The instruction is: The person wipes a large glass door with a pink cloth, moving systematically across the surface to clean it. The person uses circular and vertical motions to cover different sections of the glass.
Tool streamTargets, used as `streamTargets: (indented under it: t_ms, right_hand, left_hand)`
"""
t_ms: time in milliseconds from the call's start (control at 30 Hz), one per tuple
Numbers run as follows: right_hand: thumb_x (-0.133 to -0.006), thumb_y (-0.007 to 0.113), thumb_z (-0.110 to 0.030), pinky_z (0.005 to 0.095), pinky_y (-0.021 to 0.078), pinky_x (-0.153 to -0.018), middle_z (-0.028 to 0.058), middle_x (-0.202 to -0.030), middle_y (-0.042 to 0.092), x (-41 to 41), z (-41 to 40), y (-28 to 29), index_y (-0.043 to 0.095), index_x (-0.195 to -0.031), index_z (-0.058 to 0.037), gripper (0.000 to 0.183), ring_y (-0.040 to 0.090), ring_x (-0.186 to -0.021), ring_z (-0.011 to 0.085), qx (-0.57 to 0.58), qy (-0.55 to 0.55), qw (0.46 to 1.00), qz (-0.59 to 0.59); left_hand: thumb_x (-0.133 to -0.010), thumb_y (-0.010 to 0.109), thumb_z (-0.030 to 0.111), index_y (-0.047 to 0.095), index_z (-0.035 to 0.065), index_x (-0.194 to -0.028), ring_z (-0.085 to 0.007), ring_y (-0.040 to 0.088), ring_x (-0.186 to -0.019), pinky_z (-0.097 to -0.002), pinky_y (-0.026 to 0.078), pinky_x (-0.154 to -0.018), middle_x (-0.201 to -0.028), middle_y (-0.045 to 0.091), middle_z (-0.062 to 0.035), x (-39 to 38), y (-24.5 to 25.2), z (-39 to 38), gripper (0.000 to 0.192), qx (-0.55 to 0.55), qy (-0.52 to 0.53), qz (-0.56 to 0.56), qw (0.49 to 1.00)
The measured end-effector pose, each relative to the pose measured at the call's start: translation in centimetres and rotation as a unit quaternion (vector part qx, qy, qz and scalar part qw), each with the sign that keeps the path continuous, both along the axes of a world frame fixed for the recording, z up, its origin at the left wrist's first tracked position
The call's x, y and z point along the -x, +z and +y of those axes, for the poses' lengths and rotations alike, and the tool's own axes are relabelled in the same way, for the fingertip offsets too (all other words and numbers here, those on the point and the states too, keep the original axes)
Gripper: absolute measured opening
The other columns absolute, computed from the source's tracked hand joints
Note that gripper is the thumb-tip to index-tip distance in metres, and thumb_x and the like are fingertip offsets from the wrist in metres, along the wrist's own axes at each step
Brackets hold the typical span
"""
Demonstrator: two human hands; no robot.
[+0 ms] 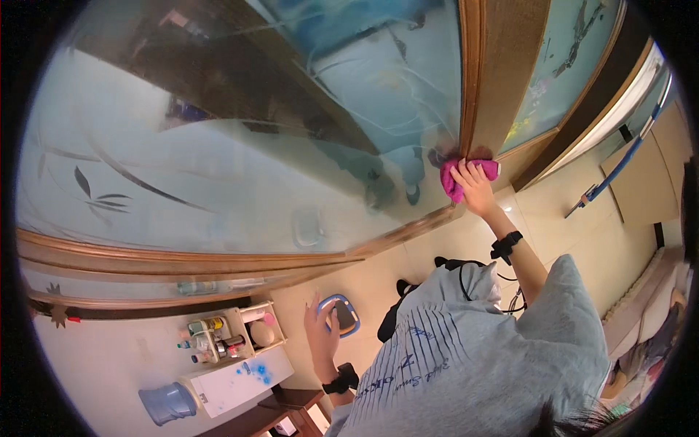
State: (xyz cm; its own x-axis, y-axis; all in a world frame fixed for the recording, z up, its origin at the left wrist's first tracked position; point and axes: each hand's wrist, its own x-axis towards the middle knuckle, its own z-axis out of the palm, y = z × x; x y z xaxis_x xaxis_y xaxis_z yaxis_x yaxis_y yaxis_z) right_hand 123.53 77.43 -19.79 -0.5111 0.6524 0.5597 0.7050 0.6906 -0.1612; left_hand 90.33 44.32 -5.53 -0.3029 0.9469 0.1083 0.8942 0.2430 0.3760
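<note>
My right hand (pixel 474 188) presses a magenta cloth (pixel 457 191) against the lower part of the wooden frame (pixel 471 82) beside a large glass panel (pixel 262 180). The cloth is bunched under my fingers and spreads to both sides of them. My left hand (pixel 322 328) hangs free at the left of my body, fingers apart, with nothing in it. Beyond it in the view, a blue-rimmed bucket (pixel 344 317) stands on the floor, partly hidden by my fingers. The panel is frosted, with leaf and curved-line patterns, and mirrors the room.
At lower left are a white cabinet (pixel 240 379), a blue water jug (pixel 168 403) and a rack (pixel 246 330) of bottles. A blue-handled pole (pixel 617 169) leans at right near beige boards (pixel 644 175). A sofa (pixel 636 322) lies at far right; tiles (pixel 431 240) cover the floor.
</note>
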Motion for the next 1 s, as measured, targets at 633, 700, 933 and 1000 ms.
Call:
streamTargets:
  t_ms: [633, 700, 933, 1000]
  right_hand:
    - [-0.079, 0.062, -0.038, 0.0641, 0.0155, -0.106, 0.0298, -0.144, 0.026, 1.0, 6.4, 12.1, 0.026, -0.141, -0.0025, 0.080, 0.025, -0.132, 0.0526, -0.370, -0.128, 0.902, 0.183]
    - [-0.081, 0.060, -0.036, 0.0618, 0.0124, -0.108, 0.0296, -0.146, 0.020, -1.3, 5.8, 6.0, 0.020, -0.142, -0.0028, 0.081, 0.019, -0.134, 0.0509, -0.298, -0.099, 0.944, 0.104]
    - [-0.095, 0.046, -0.018, 0.0401, 0.0136, -0.112, 0.0212, -0.150, 0.016, -0.6, 2.3, 5.1, 0.012, -0.146, -0.0002, 0.064, 0.016, -0.138, 0.0314, 0.001, -0.096, 0.904, 0.416]
    - [-0.100, 0.042, -0.025, 0.0354, 0.0177, -0.111, 0.0164, -0.150, 0.020, -1.2, 2.8, 8.2, 0.015, -0.146, -0.0012, 0.058, 0.026, -0.134, 0.0243, 0.090, -0.130, 0.832, 0.532]
  left_hand:
    - [-0.083, 0.061, 0.009, 0.066, 0.0082, -0.102, -0.0328, 0.050, -0.116, -0.0447, 0.036, -0.102, -0.131, 0.051, -0.0127, -1.4, -0.6, -1.6, 0.020, -0.006, 0.047, -0.023, 0.999]
    - [-0.083, 0.061, 0.009, 0.066, 0.0083, -0.103, -0.0333, 0.050, -0.114, -0.0446, 0.036, -0.102, -0.131, 0.051, -0.0125, -1.6, -0.9, -1.6, 0.021, -0.020, 0.050, -0.026, 0.998]
    - [-0.085, 0.060, 0.014, 0.064, 0.0088, -0.106, -0.0314, 0.047, -0.120, -0.0484, 0.031, -0.106, -0.131, 0.051, -0.0143, -2.0, -2.0, -3.0, 0.022, 0.008, 0.082, -0.046, 0.996]
    - [-0.085, 0.060, 0.015, 0.064, 0.0087, -0.107, -0.0312, 0.047, -0.120, -0.0485, 0.032, -0.105, -0.130, 0.051, -0.0143, -1.8, -2.3, -3.1, 0.023, 0.003, 0.083, -0.042, 0.996]
